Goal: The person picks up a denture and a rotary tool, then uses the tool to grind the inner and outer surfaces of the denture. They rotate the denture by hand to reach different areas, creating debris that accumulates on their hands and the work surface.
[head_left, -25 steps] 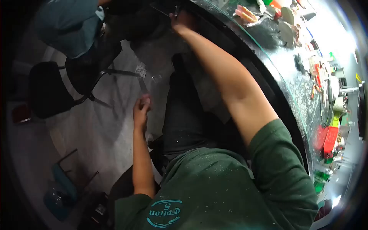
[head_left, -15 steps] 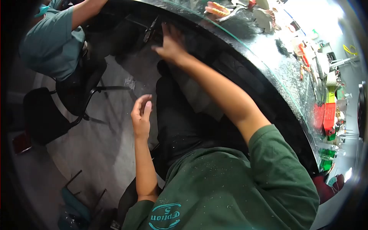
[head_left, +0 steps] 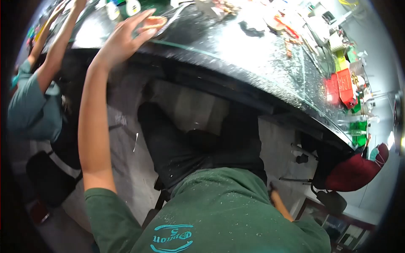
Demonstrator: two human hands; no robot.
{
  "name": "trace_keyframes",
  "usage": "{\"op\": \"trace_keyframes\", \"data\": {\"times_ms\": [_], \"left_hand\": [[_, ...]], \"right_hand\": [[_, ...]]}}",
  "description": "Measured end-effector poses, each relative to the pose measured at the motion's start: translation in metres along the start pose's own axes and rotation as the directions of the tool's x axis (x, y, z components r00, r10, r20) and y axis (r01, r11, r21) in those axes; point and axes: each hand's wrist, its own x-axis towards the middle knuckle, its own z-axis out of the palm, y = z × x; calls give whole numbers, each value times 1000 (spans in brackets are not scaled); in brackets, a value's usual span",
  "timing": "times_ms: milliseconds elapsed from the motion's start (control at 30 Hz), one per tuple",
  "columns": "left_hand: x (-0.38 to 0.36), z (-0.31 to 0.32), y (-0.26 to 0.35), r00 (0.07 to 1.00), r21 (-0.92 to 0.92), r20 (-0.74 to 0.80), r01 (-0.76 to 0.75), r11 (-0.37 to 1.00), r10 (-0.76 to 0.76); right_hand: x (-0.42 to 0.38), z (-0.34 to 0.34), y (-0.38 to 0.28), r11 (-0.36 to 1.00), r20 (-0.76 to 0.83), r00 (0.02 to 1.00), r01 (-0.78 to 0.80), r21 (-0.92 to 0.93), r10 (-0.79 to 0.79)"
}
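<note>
My left hand [head_left: 122, 40] reaches over the near edge of the bench [head_left: 198, 36], its fingers and thumb spread. By the fingertips lies a curved pink-and-cream piece [head_left: 155, 23] that looks like a denture or a dental model. A thin, pale metal tool [head_left: 177, 16] rests just right of it. I cannot see any grip on either. My right hand [head_left: 272, 186] hangs low beside my right hip, small and dark in the view. Its fingers are mostly hidden.
Red boxes [head_left: 346, 86] and green containers [head_left: 358, 128] stand toward the bench's right end. A co-worker's arms [head_left: 59, 46] rest over the bench at left. A black chair [head_left: 52, 179] is at left, and a dark red garment [head_left: 356, 170] at right.
The view has swung right. My left hand has risen from above the floor to the benchtop. My right hand has left the space under the bench edge and dropped beside my hip.
</note>
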Motion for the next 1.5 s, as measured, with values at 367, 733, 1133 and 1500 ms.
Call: {"op": "trace_keyframes", "data": {"times_ms": [367,733,1133,1500], "left_hand": [[10,26,6,978,18,-204,46,999,-41],[8,41,-2,782,-233,-528,243,942,-332],[24,70,141,834,-560,-551,-336,758,-37],[109,96,111,950,-625,-309,-160,764,-53]], "right_hand": [[-15,48,-40,985,167,981,125,-119,-104],[21,47,-169,907,162,913,396,-143,-374],[107,38,-187,297,231,446,825,-481,-865],[-239,-138,-280,-268,166,-462,731,628,-871]]}}
